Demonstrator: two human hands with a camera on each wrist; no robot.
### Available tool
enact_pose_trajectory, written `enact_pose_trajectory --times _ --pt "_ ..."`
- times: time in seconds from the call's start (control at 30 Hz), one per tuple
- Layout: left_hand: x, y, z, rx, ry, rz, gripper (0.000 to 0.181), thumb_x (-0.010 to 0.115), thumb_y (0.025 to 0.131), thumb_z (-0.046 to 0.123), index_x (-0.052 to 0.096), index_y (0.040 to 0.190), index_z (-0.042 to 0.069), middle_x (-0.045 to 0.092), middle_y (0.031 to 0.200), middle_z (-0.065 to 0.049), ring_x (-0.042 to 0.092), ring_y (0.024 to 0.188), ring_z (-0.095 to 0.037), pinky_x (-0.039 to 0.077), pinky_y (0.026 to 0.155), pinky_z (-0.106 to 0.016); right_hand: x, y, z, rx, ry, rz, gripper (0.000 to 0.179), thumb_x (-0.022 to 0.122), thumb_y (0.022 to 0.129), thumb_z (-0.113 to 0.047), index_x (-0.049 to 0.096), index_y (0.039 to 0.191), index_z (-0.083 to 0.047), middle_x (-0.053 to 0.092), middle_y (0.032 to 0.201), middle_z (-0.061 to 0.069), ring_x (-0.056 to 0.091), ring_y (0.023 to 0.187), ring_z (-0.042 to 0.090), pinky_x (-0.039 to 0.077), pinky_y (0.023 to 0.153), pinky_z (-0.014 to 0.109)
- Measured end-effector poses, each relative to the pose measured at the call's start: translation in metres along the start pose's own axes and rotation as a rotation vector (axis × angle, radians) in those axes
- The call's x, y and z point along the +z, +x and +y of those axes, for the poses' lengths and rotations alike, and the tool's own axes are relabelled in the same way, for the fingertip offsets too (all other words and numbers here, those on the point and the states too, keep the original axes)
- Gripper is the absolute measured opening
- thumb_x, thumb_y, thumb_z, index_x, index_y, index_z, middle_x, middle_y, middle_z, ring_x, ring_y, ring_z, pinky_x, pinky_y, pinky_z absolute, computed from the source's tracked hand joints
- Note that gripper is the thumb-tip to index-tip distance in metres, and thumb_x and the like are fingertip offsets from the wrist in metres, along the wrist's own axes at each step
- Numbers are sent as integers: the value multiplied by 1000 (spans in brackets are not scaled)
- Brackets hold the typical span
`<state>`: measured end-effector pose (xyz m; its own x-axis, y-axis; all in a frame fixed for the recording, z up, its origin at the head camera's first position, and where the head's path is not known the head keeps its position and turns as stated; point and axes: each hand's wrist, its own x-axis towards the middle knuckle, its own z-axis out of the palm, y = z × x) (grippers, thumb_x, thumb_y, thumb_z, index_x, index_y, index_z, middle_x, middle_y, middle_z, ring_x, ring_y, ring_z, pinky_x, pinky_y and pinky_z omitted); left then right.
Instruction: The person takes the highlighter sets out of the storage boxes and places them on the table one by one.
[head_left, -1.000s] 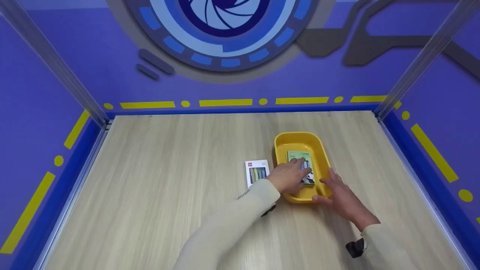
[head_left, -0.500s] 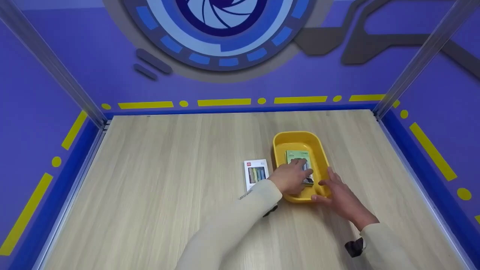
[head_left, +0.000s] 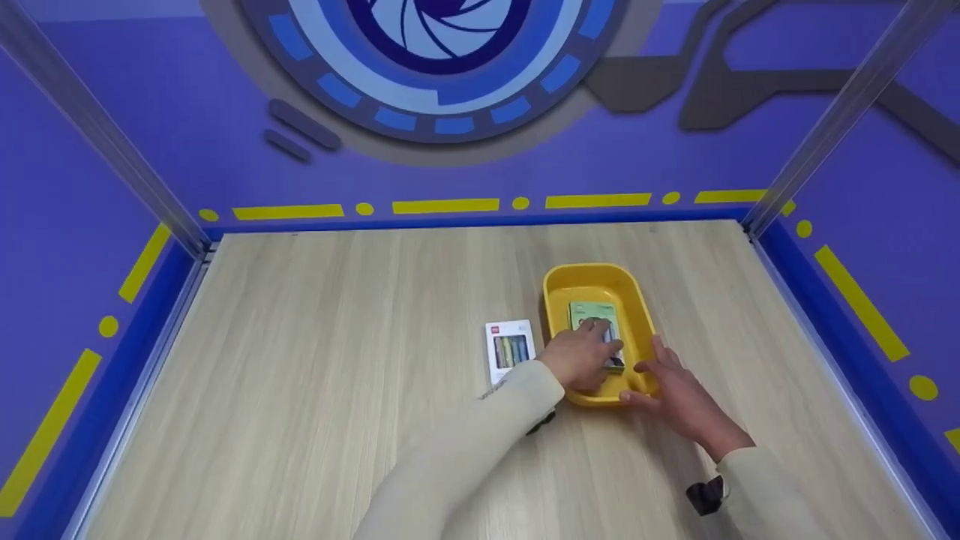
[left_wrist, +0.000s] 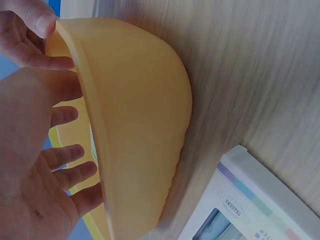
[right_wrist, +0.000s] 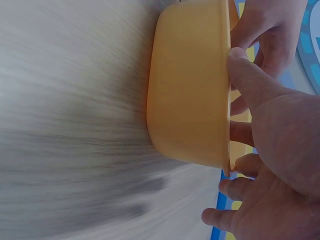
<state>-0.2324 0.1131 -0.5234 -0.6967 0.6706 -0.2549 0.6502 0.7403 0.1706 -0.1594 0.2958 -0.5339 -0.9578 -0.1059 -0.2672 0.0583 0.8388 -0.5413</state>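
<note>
A yellow plastic bin (head_left: 636, 300) stands right of the table's middle. Inside it, a flat box with a green top (head_left: 592, 309) lies on the floor of the bin. My left hand (head_left: 576, 358) reaches over the near left rim, its spread fingertips resting on the green box and partly covering it. At the bin's near right corner my right hand (head_left: 686, 397) holds the rim, thumb outside and a finger hooked over the inside; its other fingers spread along the outer wall. In the right wrist view the thumb (right_wrist: 245, 62) presses on the rim.
A white box (head_left: 508, 330) with a window showing coloured sticks lies left of the bin, partly behind my left sleeve (head_left: 480, 442). Purple panels (head_left: 450, 176) wall the wooden table (head_left: 315, 337) at the back and both sides.
The head view shifts very slightly, while both hands, the bin and the boxes keep their places.
</note>
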Motion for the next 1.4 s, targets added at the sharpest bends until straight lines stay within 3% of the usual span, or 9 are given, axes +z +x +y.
enact_pose_trajectory --times 0.43,1.13,1.4 --pt "3 7 5 -2 33 5 57 56 95 37 35 148 39 23 160 4 25 148 -18 35 115 -42 1 0 1 -7 -11 15 77 65 80 -62 54 128 -2 2 162 22 20 143 48 31 111 60" --pt "8 15 8 -62 45 0 57 55 97 37 33 149 40 20 162 5 26 148 -21 34 116 -44 0 -1 0 4 2 4 71 65 82 -59 56 126 -3 -1 163 18 5 148 45 18 114 64" --pt "7 16 9 -87 14 -15 60 57 96 35 31 149 42 19 162 5 21 150 -20 32 117 -44 1 0 2 -3 -3 18 73 65 80 -61 58 124 -2 1 163 19 13 146 46 24 113 62"
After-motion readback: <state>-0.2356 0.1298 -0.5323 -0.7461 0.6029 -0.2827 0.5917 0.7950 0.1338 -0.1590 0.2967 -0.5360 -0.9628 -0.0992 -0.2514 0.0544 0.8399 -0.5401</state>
